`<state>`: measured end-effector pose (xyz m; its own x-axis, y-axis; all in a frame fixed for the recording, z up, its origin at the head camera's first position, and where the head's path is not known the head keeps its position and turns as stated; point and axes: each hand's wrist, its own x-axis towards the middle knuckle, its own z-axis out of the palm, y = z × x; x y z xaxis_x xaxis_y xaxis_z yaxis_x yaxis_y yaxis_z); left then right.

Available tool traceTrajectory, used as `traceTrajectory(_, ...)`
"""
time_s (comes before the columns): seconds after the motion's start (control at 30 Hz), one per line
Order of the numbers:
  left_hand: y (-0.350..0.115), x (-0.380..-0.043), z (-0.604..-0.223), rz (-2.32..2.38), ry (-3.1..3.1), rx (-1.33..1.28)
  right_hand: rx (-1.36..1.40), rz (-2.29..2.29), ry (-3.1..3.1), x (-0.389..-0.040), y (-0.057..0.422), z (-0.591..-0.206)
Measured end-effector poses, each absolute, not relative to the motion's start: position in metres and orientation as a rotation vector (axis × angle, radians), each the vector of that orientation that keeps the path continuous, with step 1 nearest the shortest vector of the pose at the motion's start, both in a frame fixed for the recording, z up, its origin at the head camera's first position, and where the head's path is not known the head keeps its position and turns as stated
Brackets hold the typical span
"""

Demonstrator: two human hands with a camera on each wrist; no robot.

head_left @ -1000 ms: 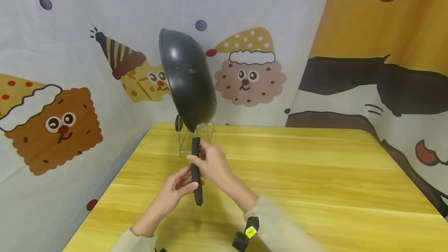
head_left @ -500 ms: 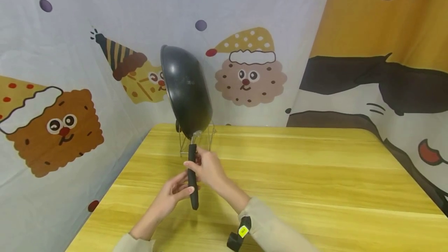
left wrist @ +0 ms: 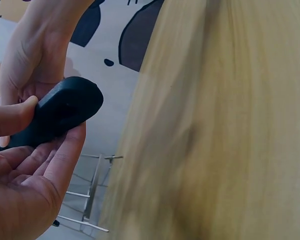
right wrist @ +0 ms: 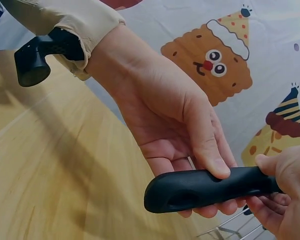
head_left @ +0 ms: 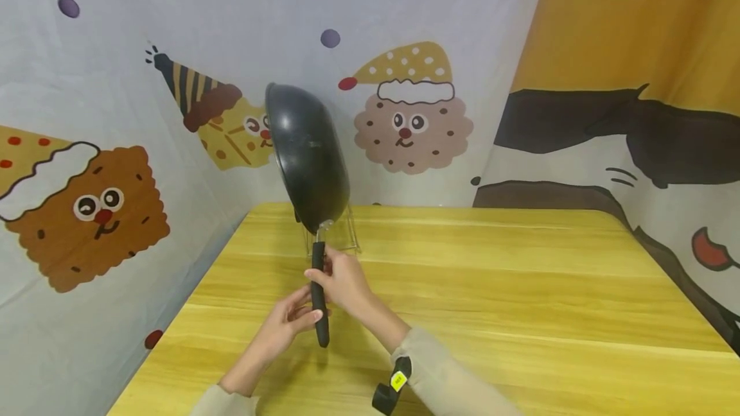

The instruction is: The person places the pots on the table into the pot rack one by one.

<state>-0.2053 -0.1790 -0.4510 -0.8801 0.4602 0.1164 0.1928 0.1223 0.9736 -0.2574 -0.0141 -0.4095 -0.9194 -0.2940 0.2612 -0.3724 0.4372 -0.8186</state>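
Observation:
A deep black frying pan (head_left: 312,153) stands on its side above the far left of the table, its rounded underside facing right. Its black handle (head_left: 320,332) points down toward me. My right hand (head_left: 347,281) grips the handle near the pan, thumb across it. Lower down, my left hand (head_left: 283,326) holds the handle between thumb and fingers, close to its end. The pan's lower part overlaps a thin metal wire rack (head_left: 352,236) in the head view, hiding much of it. In the left wrist view the rack (left wrist: 92,190) shows beyond the handle end (left wrist: 72,105).
The yellow wood-grain table (head_left: 491,287) extends to the right and toward me. A white cloth with cartoon prints (head_left: 413,133) hangs behind it and along the left. A small black edge (head_left: 297,216) shows beside the pan at the rack.
The pan has come down and slightly left over the rack, both hands moving with its handle. In the last half second the rack has shifted a little to the right; the hands barely moved.

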Motion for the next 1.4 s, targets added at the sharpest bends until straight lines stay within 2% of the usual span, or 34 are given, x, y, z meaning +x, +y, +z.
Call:
traceTrajectory(1.13,-0.19,-0.213,-0.468,1.765,2.07,0.574,0.517,1.628,-2.599,-0.264,-0.029,-0.452)
traceTrajectory(1.4,-0.206,-0.22,-0.469,1.731,2.097,0.459,0.535,1.712,-2.631,-0.265,-0.031,-0.452)
